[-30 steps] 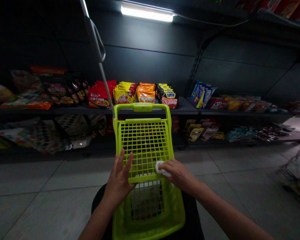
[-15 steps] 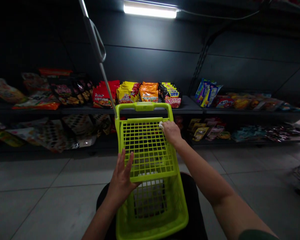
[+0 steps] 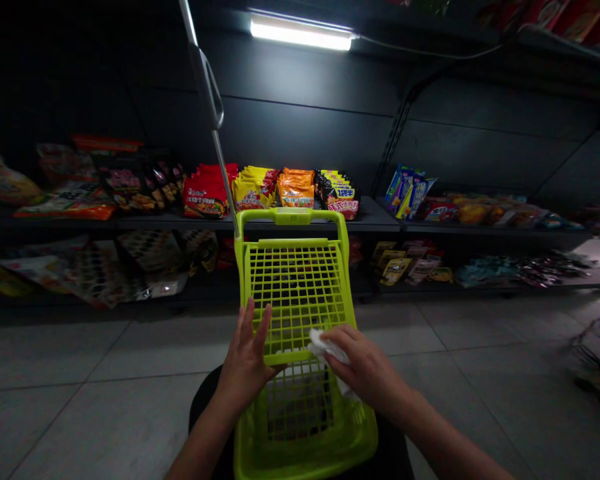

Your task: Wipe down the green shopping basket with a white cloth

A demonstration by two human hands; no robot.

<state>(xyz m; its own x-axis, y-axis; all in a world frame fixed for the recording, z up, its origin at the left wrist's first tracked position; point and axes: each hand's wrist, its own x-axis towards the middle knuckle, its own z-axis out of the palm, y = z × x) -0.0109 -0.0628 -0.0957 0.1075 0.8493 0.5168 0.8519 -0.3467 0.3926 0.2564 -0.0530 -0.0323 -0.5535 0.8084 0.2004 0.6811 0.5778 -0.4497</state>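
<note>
A lime-green shopping basket (image 3: 260,450) with grid panels and a top handle leans over my dark-clad legs. My left hand (image 3: 247,353) rests against its left side, fingers spread, with the thumb at the crossbar below the upper grid. In my right hand (image 3: 363,367) is a crumpled white cloth (image 3: 326,347), possibly a paper wipe. That hand presses it near the right end of the same crossbar. Part of the cloth hangs below my fingers. A metal pole with a grey grip (image 3: 207,87) rises from the basket's upper left corner.
Ahead, a dark shelf (image 3: 370,217) carries red, yellow, orange and black noodle packets (image 3: 296,190). More snack bags lie to the left and right, and on the lower shelf. A lit tube lamp (image 3: 301,33) hangs above. Grey floor tiles (image 3: 145,360) surround me.
My right hand has moved down with the white cloth, from the upper right edge of the grid to the crossbar. My left hand stays about where it was.
</note>
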